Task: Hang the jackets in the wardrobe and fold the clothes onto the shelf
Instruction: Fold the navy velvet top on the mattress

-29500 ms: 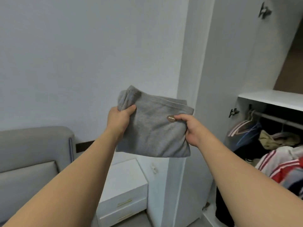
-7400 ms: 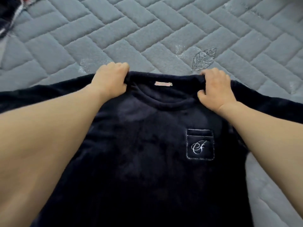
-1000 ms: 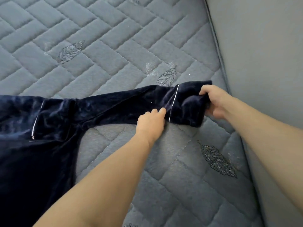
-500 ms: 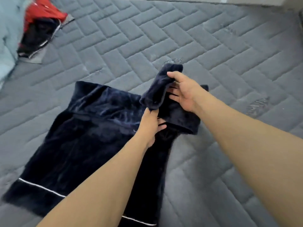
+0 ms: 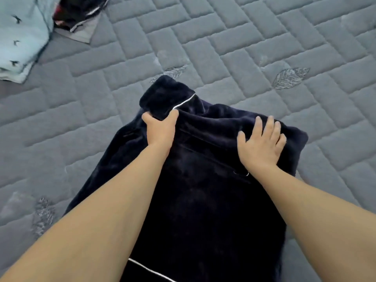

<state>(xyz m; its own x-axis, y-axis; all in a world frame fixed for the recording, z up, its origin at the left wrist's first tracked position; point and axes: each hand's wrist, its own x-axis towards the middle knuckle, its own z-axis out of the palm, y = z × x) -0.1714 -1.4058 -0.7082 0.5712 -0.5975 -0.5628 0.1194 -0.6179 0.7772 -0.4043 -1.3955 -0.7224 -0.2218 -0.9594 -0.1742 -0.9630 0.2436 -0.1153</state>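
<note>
Sweater [image 5: 203, 200] lying lengthwise toward the person on the mattress [image 5: 264, 47], left hand [image 5: 160, 129] gripping its folded cuff [image 5: 162, 96] at the far end, right hand [image 5: 260, 143] pressing flat beside it.

One dark navy top [image 5: 203, 200] at centre; two hands, left hand [image 5: 160, 131] and right hand [image 5: 260, 145]; one pale blue cloth [image 5: 20, 37] and one dark garment [image 5: 79, 11] at 11 o'clock; one quilted mattress [image 5: 264, 47].

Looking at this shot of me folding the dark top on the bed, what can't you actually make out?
- Navy fleece top, head view: its lower part is cut off by the bottom edge and covered by both forearms.
- Clothes pile, top left: cropped by the frame, garments not identifiable.
- Left hand: fingertips hidden under the sleeve cuff.
</note>
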